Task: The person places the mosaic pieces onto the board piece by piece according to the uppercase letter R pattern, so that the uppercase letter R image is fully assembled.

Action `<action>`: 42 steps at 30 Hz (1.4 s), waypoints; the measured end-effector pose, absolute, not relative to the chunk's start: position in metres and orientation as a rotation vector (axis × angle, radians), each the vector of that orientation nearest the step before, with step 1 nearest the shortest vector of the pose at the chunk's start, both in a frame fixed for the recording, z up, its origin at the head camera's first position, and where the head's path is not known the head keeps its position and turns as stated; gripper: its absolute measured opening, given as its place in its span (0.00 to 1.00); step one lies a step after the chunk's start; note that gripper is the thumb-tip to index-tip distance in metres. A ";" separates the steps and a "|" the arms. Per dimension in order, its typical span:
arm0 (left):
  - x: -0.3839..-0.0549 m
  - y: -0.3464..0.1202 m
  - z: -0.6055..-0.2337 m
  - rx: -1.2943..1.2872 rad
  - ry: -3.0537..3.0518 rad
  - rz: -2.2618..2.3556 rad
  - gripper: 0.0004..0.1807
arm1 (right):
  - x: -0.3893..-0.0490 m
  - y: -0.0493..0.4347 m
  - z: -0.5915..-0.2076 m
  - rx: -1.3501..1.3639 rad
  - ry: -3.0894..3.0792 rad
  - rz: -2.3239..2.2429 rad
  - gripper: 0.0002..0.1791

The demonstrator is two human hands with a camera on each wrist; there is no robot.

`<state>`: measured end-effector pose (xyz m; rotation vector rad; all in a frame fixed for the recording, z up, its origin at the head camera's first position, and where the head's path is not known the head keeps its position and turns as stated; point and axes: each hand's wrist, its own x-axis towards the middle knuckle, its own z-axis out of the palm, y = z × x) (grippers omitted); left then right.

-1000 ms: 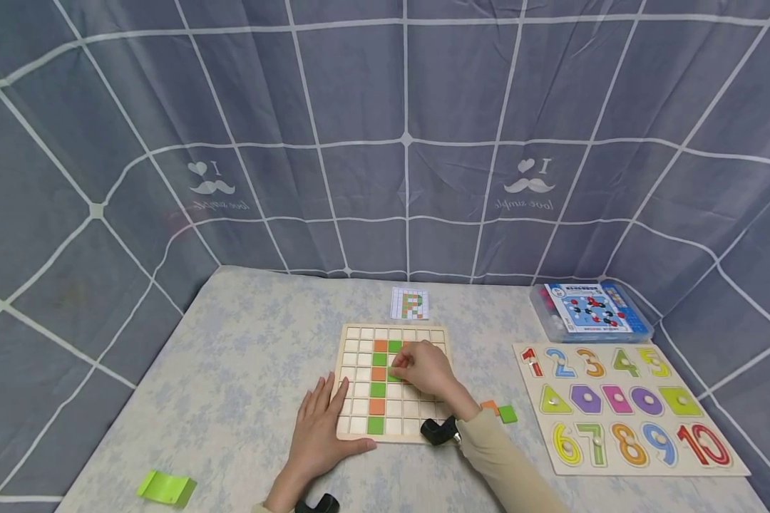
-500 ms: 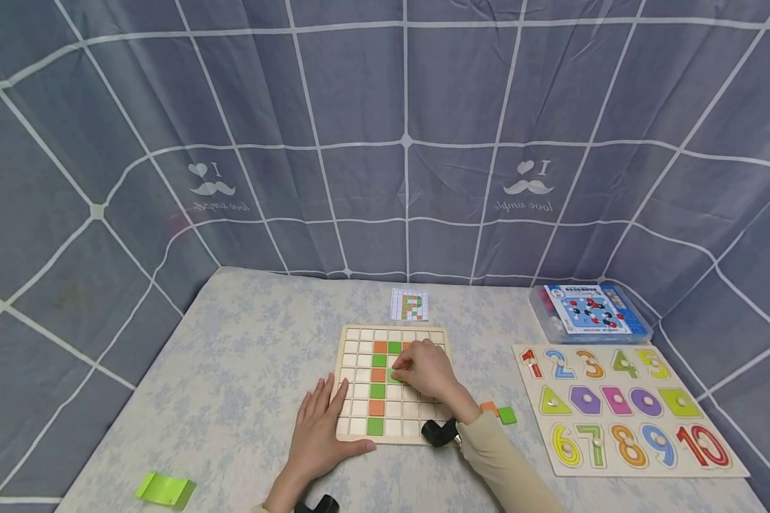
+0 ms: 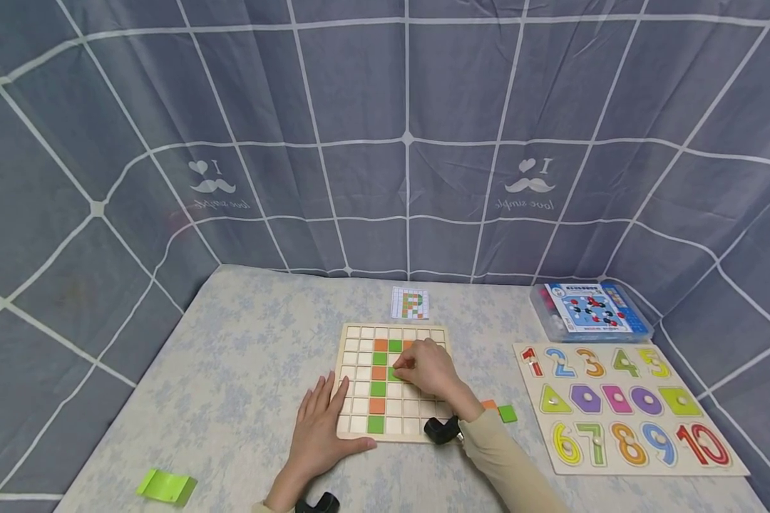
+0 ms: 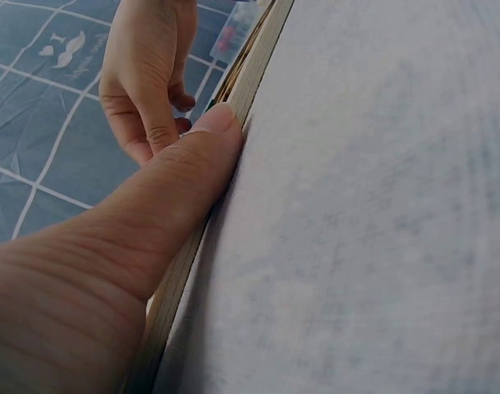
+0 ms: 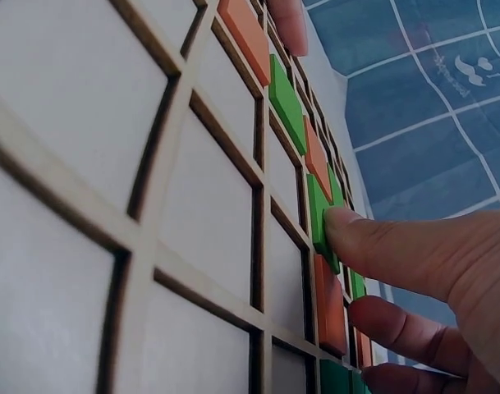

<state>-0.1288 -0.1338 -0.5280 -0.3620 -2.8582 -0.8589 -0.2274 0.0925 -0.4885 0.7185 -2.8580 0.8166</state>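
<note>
A wooden grid board lies on the table, with orange and green square tiles in some cells. My left hand rests at its lower left corner, fingers spread and thumb along the near edge. In the left wrist view that thumb touches the board's side. Over the board, my right hand pinches a green tile. The right wrist view has the thumb on this green tile, just above an orange tile. The right hand covers some cells.
A pattern card lies behind the board. Loose orange and green tiles lie to its right, before a number-and-shape puzzle. A plastic box stands at back right. A bright green curved piece sits front left.
</note>
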 end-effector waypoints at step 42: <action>-0.129 -0.133 -0.530 -0.373 -2.846 -0.868 0.63 | -0.181 0.214 -0.472 0.360 -2.884 1.027 0.10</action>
